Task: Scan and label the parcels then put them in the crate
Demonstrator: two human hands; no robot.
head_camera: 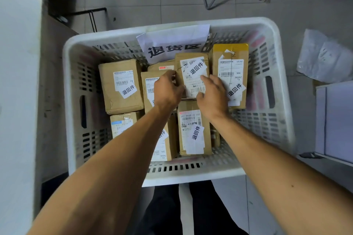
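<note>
Seating the labelled parcel (193,76) in the crate (275,30), I pinch its edges with left hand (168,89) and right hand (212,95) (label kept up), squaring it against neighbours.
</note>
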